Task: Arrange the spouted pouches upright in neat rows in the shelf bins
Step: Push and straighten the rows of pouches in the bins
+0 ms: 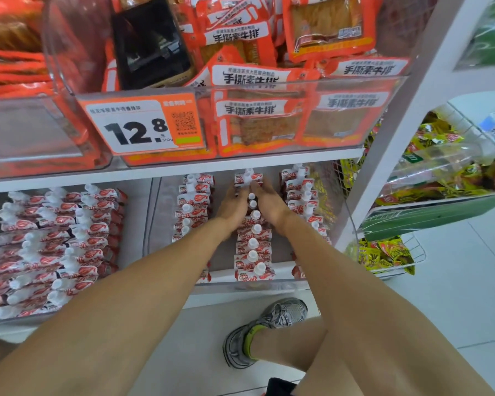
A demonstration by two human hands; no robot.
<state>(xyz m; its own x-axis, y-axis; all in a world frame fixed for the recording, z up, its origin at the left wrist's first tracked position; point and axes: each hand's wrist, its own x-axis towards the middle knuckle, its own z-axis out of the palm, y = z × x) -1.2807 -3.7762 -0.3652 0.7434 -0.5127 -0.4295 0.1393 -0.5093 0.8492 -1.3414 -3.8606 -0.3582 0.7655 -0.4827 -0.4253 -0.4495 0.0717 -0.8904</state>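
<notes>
three upright rows, red-white spouted pouches [254, 247], white caps.

Two hands [235, 205], three pouch rows [253, 247], one price tag [143, 124].

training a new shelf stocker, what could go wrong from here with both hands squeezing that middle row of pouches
1. The left hand and right hand press the middle row from both sides; too much squeeze could tip pouches forward or buckle the line.
2. The left row and right row stand close, so a forearm could knock them.
3. The neighbouring bin holds leaning pouches, still untidy.
</notes>
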